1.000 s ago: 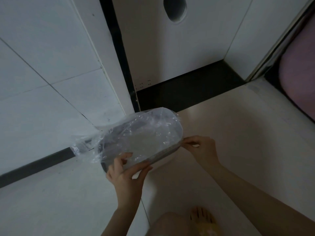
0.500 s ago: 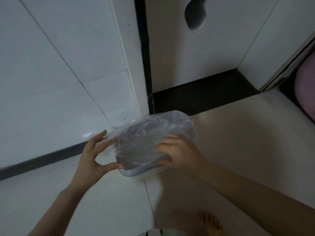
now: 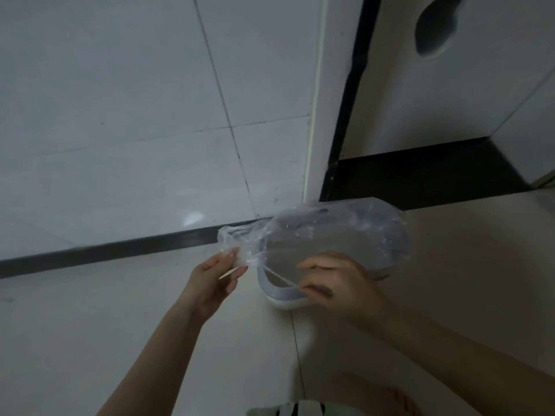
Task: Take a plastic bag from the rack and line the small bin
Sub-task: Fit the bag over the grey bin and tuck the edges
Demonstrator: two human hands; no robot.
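**On the floor by the wall: loose bag plastic gathered at the bin's left end**

Low against the tiled wall [image 3: 120, 121], a small pale bin [image 3: 282, 295] is seen standing on the floor, with a clear plastic bag [image 3: 336, 232] draped over its mouth. Compared with half a second earlier, the left hand [image 3: 210, 283] is no longer spread open beside the bin: its thumb and fingers [image 3: 231, 259] are now pinched together on a bunched tail of spare plastic that sticks out past the bin's left end. The right hand [image 3: 339, 283] is no longer laid flat over the near rim; its fingers are now closed on a thin, taut edge of the bag that is drawn across the near left corner of the bin. The view is also held closer than before.

This change is judged to mean that the bag is already spread over the opening and that the slack is now being taken up, perhaps for twisting or tucking so that the lining grips the rim. The lining seems nearly done, though not yet secured.

The bag's main body lies beyond and between the two hands, stretched over the bin. Only the gathered tail and the taut edge are touched by the fingers. The bin's near rim sits just under the right hand's knuckles.
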